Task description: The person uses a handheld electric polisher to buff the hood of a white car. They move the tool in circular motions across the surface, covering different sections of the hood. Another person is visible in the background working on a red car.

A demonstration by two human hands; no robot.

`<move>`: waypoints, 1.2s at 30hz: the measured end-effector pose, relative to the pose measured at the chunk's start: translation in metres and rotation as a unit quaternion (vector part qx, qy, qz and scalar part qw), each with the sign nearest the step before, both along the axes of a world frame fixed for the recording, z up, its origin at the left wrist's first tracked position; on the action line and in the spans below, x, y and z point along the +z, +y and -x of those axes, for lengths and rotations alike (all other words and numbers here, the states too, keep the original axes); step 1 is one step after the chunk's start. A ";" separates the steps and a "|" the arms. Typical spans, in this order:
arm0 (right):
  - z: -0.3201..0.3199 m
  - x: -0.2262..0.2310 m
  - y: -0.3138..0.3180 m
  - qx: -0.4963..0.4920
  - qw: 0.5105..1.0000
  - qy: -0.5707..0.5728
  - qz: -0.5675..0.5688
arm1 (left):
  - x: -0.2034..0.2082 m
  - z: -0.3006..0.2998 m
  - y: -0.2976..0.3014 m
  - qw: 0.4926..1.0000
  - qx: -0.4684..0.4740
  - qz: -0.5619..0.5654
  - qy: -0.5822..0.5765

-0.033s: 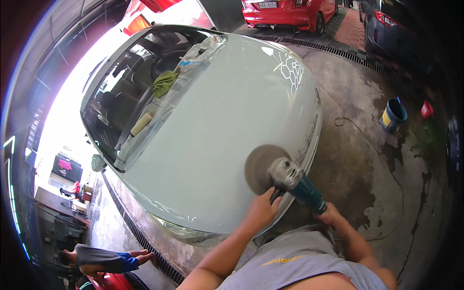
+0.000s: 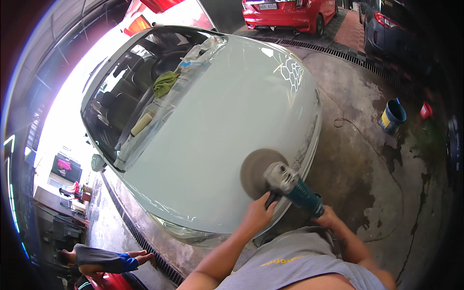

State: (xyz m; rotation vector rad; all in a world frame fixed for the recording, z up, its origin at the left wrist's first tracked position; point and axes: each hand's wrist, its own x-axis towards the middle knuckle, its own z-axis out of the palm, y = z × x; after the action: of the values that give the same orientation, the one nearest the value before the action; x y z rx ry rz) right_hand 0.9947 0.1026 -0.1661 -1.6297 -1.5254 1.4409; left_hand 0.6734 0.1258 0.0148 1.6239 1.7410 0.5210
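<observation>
A teal and silver car polisher (image 2: 296, 188) lies with its round brown pad (image 2: 257, 170) on the pale hood (image 2: 212, 125), close to the front edge of the car. The pad looks smeared, as if spinning. My left hand (image 2: 258, 212) is closed around the black side handle near the polisher's head. Around the rear end of the teal body, my right hand (image 2: 328, 217) is wrapped, its fingers partly hidden. A green cloth (image 2: 165, 84) and a cream-coloured bottle (image 2: 141, 124) rest on clear plastic sheeting (image 2: 181, 89) at the windshield's base.
A cord (image 2: 374, 140) trails over the wet concrete on the right, past a dark bucket (image 2: 393, 116) and a red container (image 2: 426, 110). A red car (image 2: 285, 17) and a dark car (image 2: 398, 31) stand beyond the floor drain (image 2: 338, 52). Another person (image 2: 106, 258) is at lower left.
The polisher has shifted slightly left and a little down across the hood. Both my hands have moved along with it, still gripping.
</observation>
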 end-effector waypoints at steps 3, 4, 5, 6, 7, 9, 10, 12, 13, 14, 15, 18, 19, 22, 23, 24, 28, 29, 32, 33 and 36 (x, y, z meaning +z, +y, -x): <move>0.034 0.004 -0.023 0.084 0.995 -0.037 -0.031 | -0.001 0.051 -0.047 0.998 0.046 -0.036 0.016; 0.046 0.012 -0.024 0.124 0.992 -0.007 -0.036 | -0.004 0.073 -0.057 0.997 0.062 -0.052 0.012; 0.049 0.025 -0.027 0.156 0.987 0.019 -0.042 | -0.002 0.088 -0.061 0.996 0.071 -0.049 0.003; 0.046 0.034 -0.028 0.179 0.982 0.043 -0.050 | 0.004 0.097 -0.059 0.996 0.071 -0.050 -0.006; 0.043 0.034 -0.026 0.164 0.981 0.101 -0.010 | 0.009 0.102 -0.055 0.996 0.075 -0.052 -0.014; 0.040 0.030 -0.022 0.138 0.964 0.215 0.071 | 0.020 0.102 -0.044 0.996 0.072 -0.052 -0.008; 0.039 0.029 -0.018 0.131 0.969 0.201 0.054 | 0.024 0.099 -0.037 0.996 0.072 -0.052 -0.006; 0.033 0.029 -0.006 0.118 0.978 0.172 0.022 | 0.030 0.082 -0.020 0.996 0.067 -0.044 0.032; 0.028 0.027 0.002 0.112 0.981 0.157 0.006 | 0.032 0.071 -0.010 0.996 0.065 -0.040 0.050; 0.021 0.021 0.011 0.094 0.979 0.178 0.017 | 0.034 0.058 0.003 0.996 0.062 -0.038 0.054; 0.009 0.015 0.016 0.076 0.977 0.197 0.033 | 0.034 0.044 0.015 0.996 0.060 -0.031 0.056; -0.023 0.005 0.040 0.032 0.962 0.262 0.067 | 0.036 0.004 0.058 0.997 0.033 -0.018 0.069; -0.034 0.005 0.050 0.019 0.955 0.284 0.077 | 0.035 -0.010 0.072 0.997 0.021 -0.014 0.074; -0.068 -0.006 0.084 -0.003 0.951 0.302 0.072 | 0.022 -0.045 0.122 0.995 -0.019 -0.032 0.088; -0.078 -0.007 0.096 -0.002 0.946 0.314 0.081 | 0.023 -0.057 0.139 0.996 -0.024 -0.020 0.089; -0.088 -0.008 0.110 0.001 0.942 0.325 0.087 | 0.026 -0.070 0.156 0.995 -0.028 -0.011 0.090; -0.118 -0.016 0.158 0.000 0.929 0.354 0.113 | 0.037 -0.111 0.223 0.994 -0.049 0.008 0.099; -0.123 -0.022 0.171 -0.010 0.921 0.373 0.113 | 0.039 -0.120 0.239 0.993 -0.054 0.007 0.101; -0.133 -0.030 0.200 -0.036 0.907 0.404 0.116 | 0.039 -0.140 0.281 0.992 -0.065 0.005 0.104; -0.137 -0.016 0.212 -0.040 0.910 0.396 0.114 | 0.038 -0.146 0.293 0.992 -0.066 -0.001 0.103; -0.147 -0.013 0.231 -0.037 0.922 0.369 0.112 | 0.045 -0.156 0.314 0.992 -0.066 0.004 0.110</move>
State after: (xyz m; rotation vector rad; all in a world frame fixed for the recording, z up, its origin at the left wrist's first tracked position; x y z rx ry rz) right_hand 1.1421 0.3336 -0.1791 -1.0271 -0.8796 1.9387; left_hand 0.8292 0.4396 0.0597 1.8325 1.7722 0.2800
